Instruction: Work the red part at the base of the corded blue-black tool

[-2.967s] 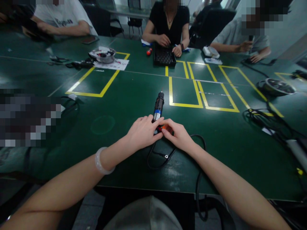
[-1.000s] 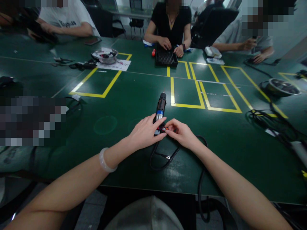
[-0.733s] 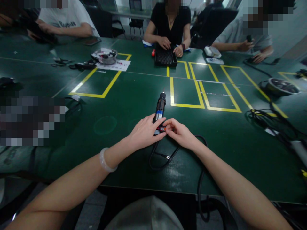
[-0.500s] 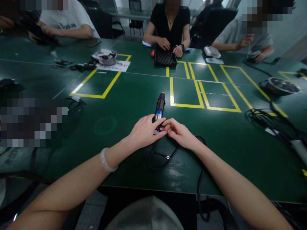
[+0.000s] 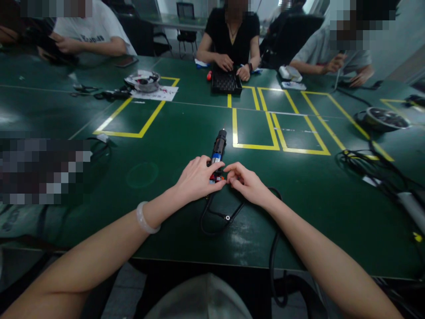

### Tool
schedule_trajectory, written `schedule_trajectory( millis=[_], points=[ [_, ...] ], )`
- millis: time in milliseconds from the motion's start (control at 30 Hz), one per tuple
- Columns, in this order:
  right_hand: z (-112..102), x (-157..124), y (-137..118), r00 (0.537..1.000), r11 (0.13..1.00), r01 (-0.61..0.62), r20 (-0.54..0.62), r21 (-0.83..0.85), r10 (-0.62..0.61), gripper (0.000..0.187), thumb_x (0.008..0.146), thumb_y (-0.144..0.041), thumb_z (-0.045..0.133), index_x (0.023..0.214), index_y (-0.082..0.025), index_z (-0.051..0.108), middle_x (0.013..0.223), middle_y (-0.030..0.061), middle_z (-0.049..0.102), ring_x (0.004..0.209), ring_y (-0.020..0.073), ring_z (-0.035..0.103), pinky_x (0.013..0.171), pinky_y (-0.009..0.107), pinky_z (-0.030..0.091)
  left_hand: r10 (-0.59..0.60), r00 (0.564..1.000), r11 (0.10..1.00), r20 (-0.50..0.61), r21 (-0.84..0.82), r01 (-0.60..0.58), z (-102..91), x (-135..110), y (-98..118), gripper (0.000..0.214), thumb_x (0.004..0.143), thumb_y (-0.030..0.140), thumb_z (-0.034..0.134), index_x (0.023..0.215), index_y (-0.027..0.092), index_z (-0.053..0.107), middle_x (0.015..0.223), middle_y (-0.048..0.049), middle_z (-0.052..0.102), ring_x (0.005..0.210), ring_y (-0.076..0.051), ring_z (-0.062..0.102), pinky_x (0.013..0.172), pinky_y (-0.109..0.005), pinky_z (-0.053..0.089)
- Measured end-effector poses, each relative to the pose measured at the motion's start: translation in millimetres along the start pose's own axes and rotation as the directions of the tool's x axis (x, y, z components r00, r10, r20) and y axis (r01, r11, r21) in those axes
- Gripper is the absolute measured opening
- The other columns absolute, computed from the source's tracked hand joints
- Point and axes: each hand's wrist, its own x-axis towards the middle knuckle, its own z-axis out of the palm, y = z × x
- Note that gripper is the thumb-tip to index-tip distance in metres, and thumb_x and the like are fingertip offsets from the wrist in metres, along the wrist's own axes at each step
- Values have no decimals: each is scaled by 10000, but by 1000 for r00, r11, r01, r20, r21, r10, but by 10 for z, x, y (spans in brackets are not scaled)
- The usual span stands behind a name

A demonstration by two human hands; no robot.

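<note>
A black electric screwdriver [image 5: 219, 141] with a blue and silver band lies on the green table, its thin tip pointing away from me. My left hand [image 5: 198, 179] is closed around its near end, thumb across the top. Small red and orange parts [image 5: 217, 178] show at that end, between thumb and fingers. Just to the right, my right hand [image 5: 247, 182] has its fingers curled towards the thumb. Whatever they may pinch is too small to see. A black cord [image 5: 203, 221] with a ring terminal [image 5: 227, 218] loops on the table below my hands.
Yellow tape rectangles [image 5: 255, 146] mark the table [image 5: 166, 159]. Across it a person works at a black tray [image 5: 226, 84]; others sit on both sides. A round metal dish [image 5: 142, 82] stands on paper at the back left. Black cables [image 5: 358, 161] and another dish [image 5: 387, 118] lie right.
My right hand's fingertips have drawn slightly back from the red and orange parts, leaving a small gap. My left hand keeps its hold on the screwdriver. The view has shifted a little.
</note>
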Motion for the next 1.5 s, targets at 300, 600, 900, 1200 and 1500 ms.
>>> schedule_trajectory(
  millis=[300, 600, 900, 1200, 1500],
  points=[
    [-129, 2, 15, 983, 999, 27, -182, -42, -34, 226, 906, -155, 474, 1119, -212, 526, 814, -3, 606, 746, 134, 604, 658, 257, 463, -41, 999, 996, 19, 83, 39, -37, -25, -337, 560, 890, 606, 484, 1365, 322, 571, 1172, -117, 545, 1020, -296, 539, 896, -409, 421],
    [-119, -2, 91, 968, 998, 34, -246, -60, -48, 232, 910, -176, 494, 1135, -215, 534, 869, 20, 635, 795, 154, 622, 695, 289, 473, -274, 961, 951, 33, 160, 265, -147, -18, -1271, 633, 902, 663, 377, 1413, 322, 530, 1168, -134, 556, 1068, -334, 537, 920, -437, 395],
    [-86, 3, 104, 970, 999, 17, -240, -41, -26, 212, 922, -195, 498, 1128, -208, 543, 877, 23, 642, 786, 150, 623, 720, 297, 489, -441, 898, 874, 8, 230, 427, -276, 55, -2291, 672, 899, 669, 396, 1416, 267, 549, 1214, -109, 579, 1144, -343, 472, 1017, -527, 256],
    [-84, -12, 89, 977, 999, -8, -213, -51, -3, 203, 936, -217, 496, 1132, -204, 544, 894, 31, 647, 782, 151, 625, 722, 302, 498, -599, 795, 781, 91, 283, 556, -363, 200, -2693, 713, 943, 626, 371, 1487, 170, 439, 1402, -129, 513, 1228, -334, 378, 1022, -565, 193],
    [-77, -12, 103, 982, 1000, 1, -189, -29, -6, 229, 917, -185, 501, 1142, -198, 536, 898, 31, 638, 782, 144, 615, 716, 290, 498, -643, 762, 751, 74, 258, 608, -281, 220, -2643, 770, 897, 618, 456, 1489, 128, 413, 1346, -160, 551, 1170, -319, 465, 947, -457, 291]
  ],
)
